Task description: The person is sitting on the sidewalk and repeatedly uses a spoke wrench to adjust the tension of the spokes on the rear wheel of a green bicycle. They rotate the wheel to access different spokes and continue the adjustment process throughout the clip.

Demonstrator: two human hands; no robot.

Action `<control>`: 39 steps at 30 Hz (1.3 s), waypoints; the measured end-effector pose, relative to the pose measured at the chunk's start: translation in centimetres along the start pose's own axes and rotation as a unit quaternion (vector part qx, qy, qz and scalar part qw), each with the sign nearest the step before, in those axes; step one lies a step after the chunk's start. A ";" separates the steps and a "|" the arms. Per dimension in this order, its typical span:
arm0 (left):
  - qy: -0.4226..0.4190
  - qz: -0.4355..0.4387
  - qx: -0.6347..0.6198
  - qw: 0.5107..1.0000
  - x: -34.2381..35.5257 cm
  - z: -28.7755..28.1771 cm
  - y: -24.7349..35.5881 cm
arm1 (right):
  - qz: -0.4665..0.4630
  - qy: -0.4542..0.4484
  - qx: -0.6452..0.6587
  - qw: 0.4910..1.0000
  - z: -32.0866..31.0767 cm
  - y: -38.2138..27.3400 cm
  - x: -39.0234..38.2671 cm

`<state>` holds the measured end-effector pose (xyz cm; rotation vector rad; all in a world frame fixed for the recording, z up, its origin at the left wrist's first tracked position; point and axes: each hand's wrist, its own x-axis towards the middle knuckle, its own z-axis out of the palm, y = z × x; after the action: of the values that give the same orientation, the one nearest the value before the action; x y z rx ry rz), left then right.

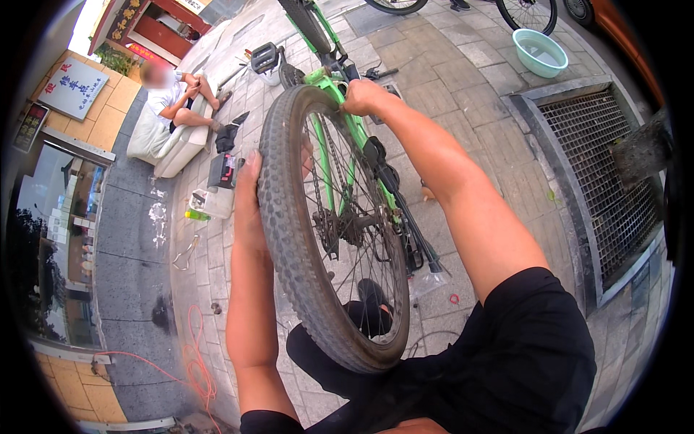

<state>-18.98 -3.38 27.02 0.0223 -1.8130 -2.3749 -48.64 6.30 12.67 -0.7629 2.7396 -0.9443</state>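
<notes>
A green bicycle stands in front of me, its knobbly-tyred rear wheel [278,210] closest and reaching down to my lap. My left hand [249,173] grips the wheel from its left side, with fingertips showing past the rim between the spokes. My right hand [363,98] is closed on the green frame [332,87] at the wheel's far edge; its fingers are partly hidden. Dark sprockets [340,230] and a chain show at the wheel's middle. A black pedal [264,57] sticks out beyond the tyre.
A person sits on a pale sofa [170,148] at the left. Nearby are a black-and-red box [222,171], a white container [217,201] and a green bottle [196,215]. An orange hose [199,369] lies lower left. Right are a mint basin [540,53] and a metal grate [600,173].
</notes>
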 end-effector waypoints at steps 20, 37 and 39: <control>-0.025 0.096 0.107 0.989 -7.9 0.4 -1.8 | 0.001 0.039 -0.001 0.999 0.5 0.0 -0.2; 0.091 -0.210 0.073 0.971 -19.5 -1.0 -4.8 | 0.097 0.168 0.035 0.980 14.1 15.8 -27.1; 0.117 -0.291 0.031 0.949 -19.3 -1.1 -7.3 | 0.100 0.129 0.000 0.987 17.6 19.3 -31.0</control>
<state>-0.66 0.00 18.15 0.9265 -1.9542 -2.5127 -24.91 25.61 -13.90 -0.3772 2.9632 -1.0636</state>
